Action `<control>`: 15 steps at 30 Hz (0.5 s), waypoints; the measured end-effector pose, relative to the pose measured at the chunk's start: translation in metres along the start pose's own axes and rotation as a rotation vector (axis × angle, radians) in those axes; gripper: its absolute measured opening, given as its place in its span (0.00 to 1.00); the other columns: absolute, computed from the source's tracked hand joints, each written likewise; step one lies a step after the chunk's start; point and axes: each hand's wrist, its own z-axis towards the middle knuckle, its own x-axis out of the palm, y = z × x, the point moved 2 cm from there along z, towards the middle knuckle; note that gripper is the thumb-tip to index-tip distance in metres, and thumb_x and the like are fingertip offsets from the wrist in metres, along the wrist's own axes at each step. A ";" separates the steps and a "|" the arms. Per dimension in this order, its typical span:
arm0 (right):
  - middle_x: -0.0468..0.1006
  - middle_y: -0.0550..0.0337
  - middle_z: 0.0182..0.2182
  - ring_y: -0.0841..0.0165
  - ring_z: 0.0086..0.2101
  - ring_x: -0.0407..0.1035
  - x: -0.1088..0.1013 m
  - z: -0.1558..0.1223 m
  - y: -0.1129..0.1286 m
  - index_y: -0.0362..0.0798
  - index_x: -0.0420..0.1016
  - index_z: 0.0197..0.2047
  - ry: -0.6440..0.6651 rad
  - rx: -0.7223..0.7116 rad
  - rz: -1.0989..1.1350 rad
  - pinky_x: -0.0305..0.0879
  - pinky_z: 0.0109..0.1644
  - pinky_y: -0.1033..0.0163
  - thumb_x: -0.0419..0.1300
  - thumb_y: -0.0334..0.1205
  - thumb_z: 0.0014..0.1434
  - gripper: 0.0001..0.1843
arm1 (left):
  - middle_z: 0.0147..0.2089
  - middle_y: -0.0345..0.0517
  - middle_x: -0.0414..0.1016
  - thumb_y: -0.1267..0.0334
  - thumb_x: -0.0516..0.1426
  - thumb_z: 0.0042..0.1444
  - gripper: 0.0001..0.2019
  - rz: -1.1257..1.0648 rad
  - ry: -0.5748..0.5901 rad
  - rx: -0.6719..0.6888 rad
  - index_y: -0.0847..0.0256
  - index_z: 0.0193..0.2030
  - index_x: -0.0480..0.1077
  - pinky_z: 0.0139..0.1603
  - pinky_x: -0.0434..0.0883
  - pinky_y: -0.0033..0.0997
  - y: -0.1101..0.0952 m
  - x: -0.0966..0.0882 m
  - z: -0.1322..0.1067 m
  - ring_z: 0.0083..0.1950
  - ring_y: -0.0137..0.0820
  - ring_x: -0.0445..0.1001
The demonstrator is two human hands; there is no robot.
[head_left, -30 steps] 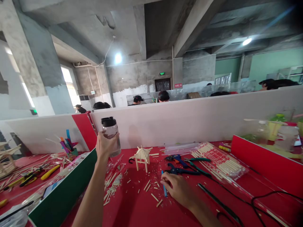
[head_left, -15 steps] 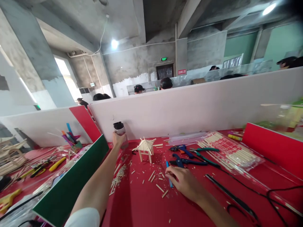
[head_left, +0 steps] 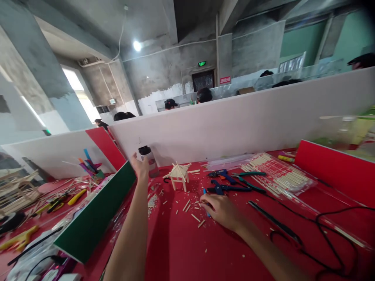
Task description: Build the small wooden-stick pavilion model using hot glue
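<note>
My left hand (head_left: 141,166) is beside a clear bottle with a black lid (head_left: 152,166), its thumb and fingers apart and not wrapped round it. The bottle stands upright against the white partition. My right hand (head_left: 219,210) rests on the red table, fingers curled over a slim blue pen (head_left: 208,213) that shows above and below the fingertips. Between the hands, a small pavilion of wooden sticks (head_left: 179,175) stands on its legs. Cut stick pieces (head_left: 195,218) and shavings lie in front of it.
Blue-handled cutters (head_left: 228,188), a blue glue gun (head_left: 221,175) and green-handled pliers (head_left: 249,177) lie to the right. Behind them is a bag of sticks (head_left: 281,173). A black cable (head_left: 325,234) loops at far right. A green board (head_left: 99,214) stands left; a white partition (head_left: 228,125) closes the back.
My left hand has let go of the bottle and drawn slightly left of it, fingers opened. My right hand keeps its place over the blue pen. The whole view has shifted a little.
</note>
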 end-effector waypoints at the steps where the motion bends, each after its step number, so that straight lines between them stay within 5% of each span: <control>1: 0.81 0.60 0.34 0.66 0.35 0.75 -0.001 0.000 0.001 0.52 0.74 0.40 0.014 -0.002 -0.010 0.62 0.38 0.67 0.53 0.42 0.68 0.09 | 0.66 0.56 0.57 0.66 0.51 0.63 0.25 -0.038 -0.039 0.033 0.61 0.65 0.49 0.66 0.60 0.37 -0.008 -0.004 -0.011 0.68 0.38 0.58; 4: 0.82 0.58 0.36 0.66 0.37 0.75 -0.003 0.001 0.003 0.52 0.74 0.42 0.005 -0.012 -0.020 0.62 0.41 0.66 0.53 0.41 0.68 0.09 | 0.59 0.50 0.65 0.65 0.52 0.61 0.17 -0.369 -0.188 0.257 0.59 0.57 0.59 0.65 0.62 0.36 -0.031 -0.016 -0.052 0.64 0.34 0.64; 7: 0.82 0.58 0.36 0.66 0.37 0.75 -0.003 0.001 0.002 0.51 0.74 0.43 0.000 -0.016 -0.027 0.62 0.40 0.66 0.53 0.42 0.68 0.09 | 0.52 0.47 0.69 0.64 0.51 0.62 0.12 -0.551 -0.180 0.344 0.58 0.52 0.63 0.61 0.66 0.36 -0.039 -0.018 -0.096 0.57 0.33 0.70; 11: 0.81 0.58 0.35 0.66 0.36 0.75 -0.001 0.000 0.001 0.51 0.74 0.43 0.005 -0.027 -0.020 0.62 0.39 0.66 0.53 0.42 0.68 0.10 | 0.47 0.47 0.71 0.59 0.51 0.63 0.09 -0.560 -0.117 0.297 0.58 0.48 0.66 0.56 0.69 0.37 -0.021 -0.012 -0.137 0.51 0.34 0.72; 15: 0.81 0.59 0.35 0.67 0.35 0.75 -0.001 0.000 0.001 0.52 0.74 0.43 0.000 -0.029 -0.015 0.62 0.39 0.66 0.53 0.42 0.68 0.09 | 0.45 0.47 0.71 0.58 0.50 0.64 0.08 -0.504 -0.043 0.267 0.56 0.46 0.67 0.55 0.69 0.39 0.000 -0.005 -0.150 0.49 0.36 0.72</control>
